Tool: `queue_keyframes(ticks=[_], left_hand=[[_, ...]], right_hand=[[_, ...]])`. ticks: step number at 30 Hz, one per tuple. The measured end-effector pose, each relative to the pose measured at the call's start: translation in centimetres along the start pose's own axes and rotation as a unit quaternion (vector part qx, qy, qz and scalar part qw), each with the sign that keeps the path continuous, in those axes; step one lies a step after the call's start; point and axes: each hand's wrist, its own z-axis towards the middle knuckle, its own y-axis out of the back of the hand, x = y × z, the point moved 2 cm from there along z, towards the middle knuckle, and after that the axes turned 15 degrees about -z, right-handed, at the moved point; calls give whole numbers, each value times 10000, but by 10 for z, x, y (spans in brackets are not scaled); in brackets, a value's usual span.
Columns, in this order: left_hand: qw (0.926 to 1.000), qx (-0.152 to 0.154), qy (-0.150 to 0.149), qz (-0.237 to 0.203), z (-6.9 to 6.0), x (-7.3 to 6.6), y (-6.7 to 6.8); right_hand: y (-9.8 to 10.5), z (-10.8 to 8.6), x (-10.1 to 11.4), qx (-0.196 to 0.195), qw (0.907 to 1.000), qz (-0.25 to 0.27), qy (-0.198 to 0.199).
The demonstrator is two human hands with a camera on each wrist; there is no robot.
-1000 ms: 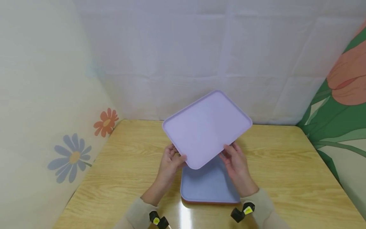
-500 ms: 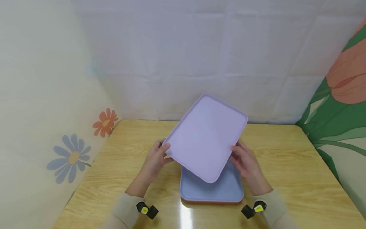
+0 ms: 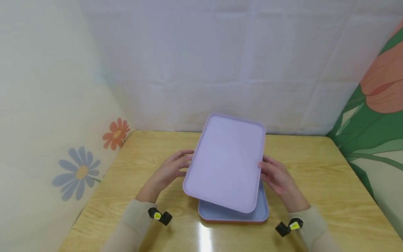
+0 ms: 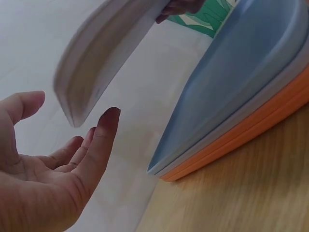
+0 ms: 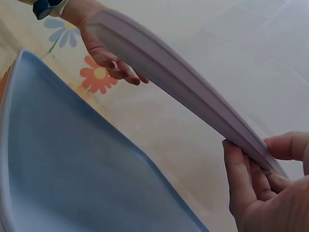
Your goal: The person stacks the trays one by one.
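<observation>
A lilac rectangular tray [image 3: 225,161] is held up at a tilt above a stack of trays. My right hand [image 3: 279,176] pinches its right long edge, thumb on top and fingers beneath, as the right wrist view also shows. By the left long edge is my left hand [image 3: 167,171]. In the left wrist view its thumb and fingers are spread around a corner of the lilac tray without touching it. Under the lilac tray lies a blue tray [image 4: 241,63], largely covered in the head view. Below that are a thin greyish tray edge and an orange tray [image 4: 231,150].
The stack rests on a wood-grain table [image 3: 315,182], near its front edge. A white cloth [image 3: 195,52] hangs behind the table. Walls with printed flowers [image 3: 82,172] stand at both sides. Small black cameras [image 3: 160,216] are worn on both wrists.
The lilac tray has turned so that its long side runs nearly front to back, and it has come lower and nearer. My left hand has let go of its edge; the right keeps hold.
</observation>
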Motion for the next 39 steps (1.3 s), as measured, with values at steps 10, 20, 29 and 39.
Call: queue_keyframes(ticks=[10,20,29,39], left_hand=[[9998,182,80,-75,14,4,-6],[9996,221,156,-76,17,11,-10],[9995,263,176,3,19,14,-12],[9994,154,294,3,23,23,-11]], right_hand=[[10,3,-2,347,9978,-522,-199],[17,12,-1,553,9897,-1152,-649],[22,18,-2,594,9840,-1563,-621],[23,19,-7,569,9841,-1573,-596]])
